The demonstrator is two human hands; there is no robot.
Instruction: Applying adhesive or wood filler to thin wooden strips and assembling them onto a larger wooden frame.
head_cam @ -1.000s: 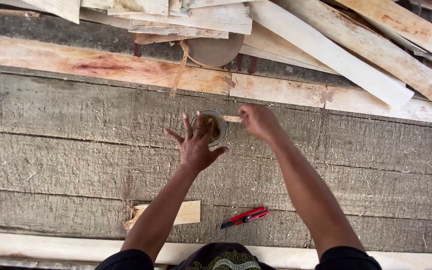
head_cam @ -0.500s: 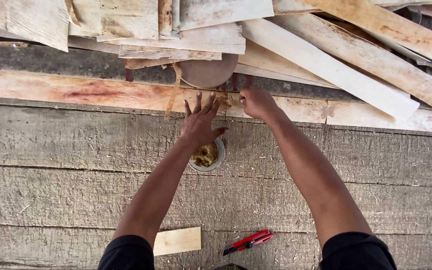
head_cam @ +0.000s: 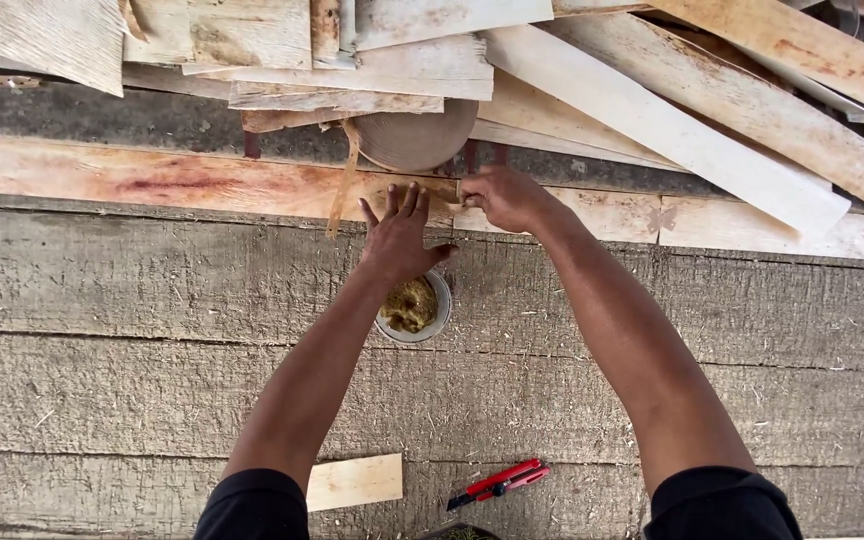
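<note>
My left hand point(head_cam: 399, 235) reaches forward with fingers spread and flat, resting at the edge of a pale reddish plank point(head_cam: 152, 180). It holds nothing. Just below its wrist stands a small round tub point(head_cam: 414, 306) of yellow-brown paste. My right hand point(head_cam: 504, 197) is closed on a short wooden stick point(head_cam: 440, 190) that points left toward my left fingertips. Behind both hands lies a roll of thin wood strip point(head_cam: 417, 137), with a loose end point(head_cam: 343, 185) hanging down over the plank.
Rough grey boards point(head_cam: 102, 330) form the work surface. A pile of pale planks point(head_cam: 652, 120) fills the far side. Near me lie a small wooden offcut point(head_cam: 355, 482) and a red utility knife point(head_cam: 499, 483).
Both hands have moved forward, away from the tub and up to the reddish plank by the roll. The right hand still holds the stick.
</note>
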